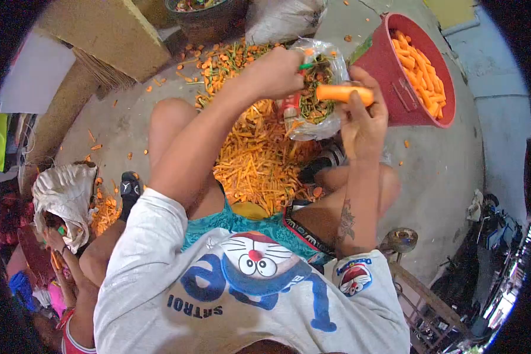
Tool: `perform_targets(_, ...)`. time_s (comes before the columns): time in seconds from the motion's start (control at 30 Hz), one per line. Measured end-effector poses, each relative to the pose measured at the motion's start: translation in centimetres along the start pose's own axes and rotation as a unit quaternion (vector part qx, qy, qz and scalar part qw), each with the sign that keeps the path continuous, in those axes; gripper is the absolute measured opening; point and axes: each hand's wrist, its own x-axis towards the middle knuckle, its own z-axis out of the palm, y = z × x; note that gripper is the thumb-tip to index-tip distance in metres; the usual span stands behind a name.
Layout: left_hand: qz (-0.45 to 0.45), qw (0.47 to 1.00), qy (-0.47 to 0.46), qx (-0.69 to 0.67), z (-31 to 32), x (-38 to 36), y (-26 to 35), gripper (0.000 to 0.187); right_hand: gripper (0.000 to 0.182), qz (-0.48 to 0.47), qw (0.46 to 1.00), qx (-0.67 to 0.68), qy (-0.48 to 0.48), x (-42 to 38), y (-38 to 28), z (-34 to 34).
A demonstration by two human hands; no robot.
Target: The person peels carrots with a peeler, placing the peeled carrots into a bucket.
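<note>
My left hand (pixel 280 74) is closed on a small green-handled tool (pixel 305 66); its working end is hard to make out. My right hand (pixel 363 112) grips a smooth orange carrot (pixel 343 94), held sideways with its cut end toward my left hand. Behind and below both hands lies a clear plastic bag (pixel 317 131) with green and orange scraps in it. A large heap of carrot peelings (pixel 256 153) spreads over the floor between my legs. To the right, a tilted red bucket (pixel 389 88) holds many peeled carrots (pixel 420 74).
A dark tub (pixel 203 23) and a white sack (pixel 286 20) stand at the top. Another person's hands (pixel 62 259) hold a carrot at lower left, beside an open white sack (pixel 65 200). A metal rack (pixel 425 301) is at lower right.
</note>
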Motion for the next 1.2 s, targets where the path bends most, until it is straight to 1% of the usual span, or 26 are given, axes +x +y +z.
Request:
perform_targets(0.03,0.038,0.996,0.063,-0.042,-0.5,-0.6,1.0,0.032,0.041,-0.025,0.994,0.063,0.089,0.3,-0.4,0.8)
perform_targets(0.07,0.022,0.997,0.058,-0.041,-1.1,-0.9,1.9,0.032,0.042,-0.048,0.975,0.124,0.18,0.4,-0.6,1.0)
perform_targets(0.1,0.025,0.997,0.055,-0.043,-0.8,-0.9,1.8,0.032,0.042,-0.049,0.974,0.123,0.184,0.7,-0.1,-0.2)
perform_targets(0.17,0.037,0.992,0.111,-0.038,-0.2,-0.9,1.4,0.03,0.037,0.026,0.973,0.2,0.111,1.6,1.3,-3.5)
perform_targets(0.2,0.024,0.994,0.102,-0.042,-0.6,-1.2,2.0,0.029,0.031,0.029,0.984,0.132,0.117,1.4,1.1,-3.2)
perform_targets(0.23,0.024,0.993,0.106,-0.041,-1.1,-1.5,2.8,0.029,0.031,0.027,0.984,0.132,0.114,1.3,1.1,-2.9)
perform_targets(0.27,0.051,0.99,0.113,-0.062,-1.5,-2.1,3.7,0.029,0.03,-0.025,0.988,-0.056,0.144,1.1,1.3,-2.6)
perform_targets(0.3,0.078,0.986,0.117,-0.085,-1.9,-2.6,4.6,0.029,0.031,-0.075,0.952,-0.242,0.172,0.8,1.4,-1.8)
perform_targets(0.33,0.087,0.987,0.111,-0.071,-2.4,-3.0,5.4,0.03,0.028,-0.119,0.945,-0.238,0.191,0.5,1.2,-0.6)
perform_targets(0.47,0.087,0.99,0.097,-0.061,-1.6,-3.1,5.3,0.03,0.024,-0.095,0.948,-0.25,0.174,0.1,1.2,-0.7)
perform_targets(0.53,0.08,0.991,0.069,-0.077,-2.1,-3.6,5.6,0.029,0.022,-0.159,0.936,-0.291,0.116,0.0,1.8,-1.7)
perform_targets(0.57,0.078,0.991,0.069,-0.079,-1.5,-3.0,4.6,0.029,0.022,-0.156,0.936,-0.292,0.115,-0.2,2.0,-2.2)
perform_targets(0.63,-0.013,0.998,-0.034,0.045,0.6,-1.0,1.2,0.026,0.022,-0.161,0.953,-0.251,0.054,-0.2,2.1,-2.9)
perform_targets(0.67,-0.024,0.999,-0.013,0.04,1.0,-0.8,0.4,0.024,0.022,-0.166,0.952,-0.253,0.045,0.2,2.0,-2.9)
perform_targets(0.73,-0.015,1.0,0.002,0.018,-1.1,-1.7,1.6,0.024,0.026,-0.104,0.982,-0.111,0.109,0.3,2.0,-2.8)
perform_targets(0.8,0.003,1.0,0.002,0.001,-1.9,-1.7,1.2,0.024,0.035,-0.026,0.973,-0.034,0.225,2.5,0.1,-4.0)
perform_targets(0.87,-0.01,1.0,0.024,0.005,-1.9,-1.2,-1.1,0.026,0.044,-0.09,0.978,0.048,0.18,6.6,-1.3,-10.9)
perform_targets(0.9,-0.01,1.0,0.022,0.001,-2.3,-1.6,-1.2,0.026,0.042,-0.084,0.968,0.145,0.187,8.5,-2.6,-14.2)
perform_targets(0.93,-0.019,0.999,0.045,0.005,-3.2,-2.1,-1.1,0.027,0.04,-0.077,0.949,0.241,0.19,9.9,-3.4,-16.2)
perform_targets(0.97,-0.027,0.997,0.069,0.009,-3.9,-2.3,-1.3,0.028,0.04,-0.075,0.95,0.238,0.186,10.7,-3.3,-16.4)
perform_targets(1.03,-0.02,0.996,0.082,0.004,-4.6,-2.4,-1.8,0.029,0.036,-0.045,0.97,0.19,0.143,11.6,-3.1,-15.2)
perform_targets(1.07,-0.023,0.996,0.087,0.008,-5.0,-2.5,-1.9,0.03,0.035,-0.049,0.978,0.077,0.187,12.0,-1.5,-13.6)
perform_targets(1.13,-0.031,0.995,0.09,0.009,-5.4,-2.5,-2.3,0.03,0.034,0.017,0.998,-0.004,0.067,14.4,4.3,-14.8)
perform_targets(1.2,-0.034,0.996,0.076,0.021,-5.7,-2.1,-3.3,0.03,0.025,0.146,0.974,-0.133,0.115,14.7,9.5,-13.4)
